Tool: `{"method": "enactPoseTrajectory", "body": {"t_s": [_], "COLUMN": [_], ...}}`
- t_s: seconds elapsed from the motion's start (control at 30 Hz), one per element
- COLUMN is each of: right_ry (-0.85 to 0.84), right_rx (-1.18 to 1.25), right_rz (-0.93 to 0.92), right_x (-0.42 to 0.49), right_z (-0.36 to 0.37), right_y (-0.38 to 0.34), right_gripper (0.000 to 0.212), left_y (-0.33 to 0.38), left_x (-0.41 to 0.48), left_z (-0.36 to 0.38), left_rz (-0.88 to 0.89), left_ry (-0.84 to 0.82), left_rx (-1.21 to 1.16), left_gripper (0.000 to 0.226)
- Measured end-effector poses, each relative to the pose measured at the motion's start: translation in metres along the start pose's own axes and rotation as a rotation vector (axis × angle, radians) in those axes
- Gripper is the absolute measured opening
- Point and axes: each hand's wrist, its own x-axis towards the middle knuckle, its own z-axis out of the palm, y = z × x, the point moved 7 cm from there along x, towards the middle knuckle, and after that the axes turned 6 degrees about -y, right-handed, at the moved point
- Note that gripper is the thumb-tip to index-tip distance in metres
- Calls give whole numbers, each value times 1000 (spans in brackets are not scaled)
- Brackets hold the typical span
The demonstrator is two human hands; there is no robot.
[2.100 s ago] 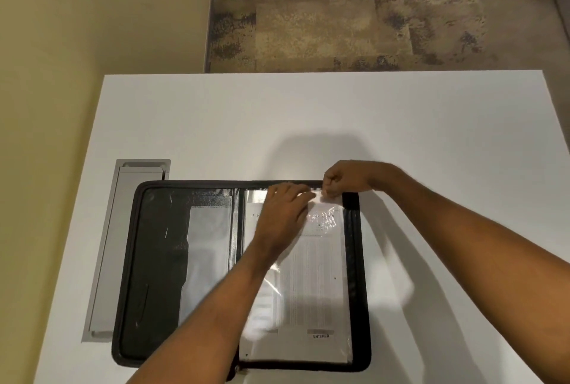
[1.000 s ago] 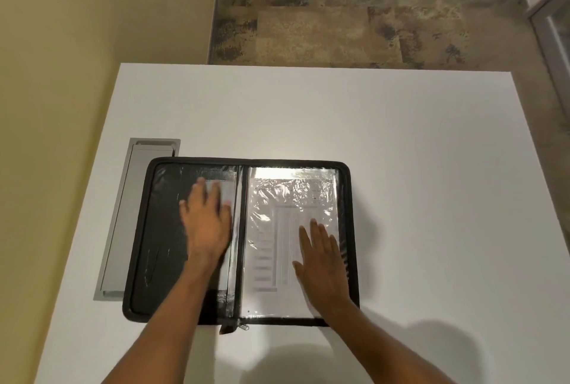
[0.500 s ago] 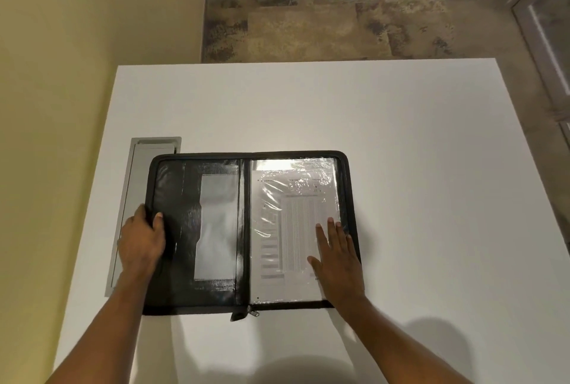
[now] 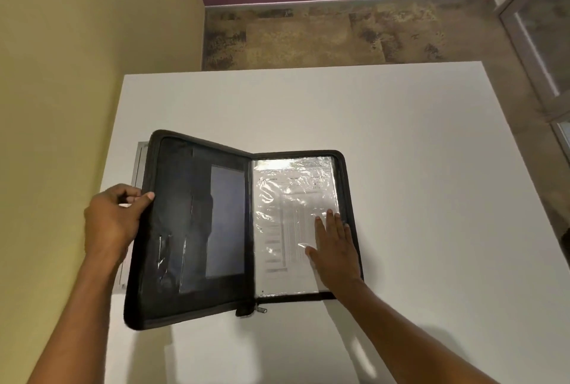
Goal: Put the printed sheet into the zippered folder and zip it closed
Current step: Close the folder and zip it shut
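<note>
Paperwork first: the white printed sheet (image 4: 293,223), covered in faint columns of text too small to read, lies under a crinkled, glossy clear plastic sleeve (image 4: 277,189) in the right half of the black zippered folder (image 4: 197,229). That folder sits open near the left edge of the white worktop (image 4: 416,167), its right half flat on the surface and its left cover raised at a slant. The left cover's inside carries dark pockets and one pale rectangular panel, possibly a clear window, though glare makes that hard to judge. A metal zip pull (image 4: 261,310) rests at the near end of the spine, with the zip undone. The left hand (image 4: 112,223) holds the raised cover's outer edge, fingers curled behind and thumb in front. The right hand (image 4: 336,248) lies flat, fingers spread narrowly, pressing the sleeve near the folder's right edge. A grey recessed metal strip (image 4: 138,167) shows behind the lifted cover. The worktop's right side and far edge are bare.
</note>
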Motion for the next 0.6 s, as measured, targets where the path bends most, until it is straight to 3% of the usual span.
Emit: {"method": "enactPoseTrajectory", "body": {"t_s": [0.27, 0.43, 0.6], "right_ry": [163, 185, 163], "right_rx": [798, 910, 854], "right_rz": [-260, -368, -152], "right_x": [-49, -75, -71], "right_z": [-103, -143, -142], "right_y": [-135, -162, -109], "right_gripper": [66, 55, 63], "left_y": [88, 119, 115], "left_x": [-54, -104, -142], "left_z": [35, 77, 138], "left_rz": [138, 122, 235], "left_ry": [-199, -341, -525], "left_rx": [-290, -473, -395], "left_gripper": [15, 26, 34]}}
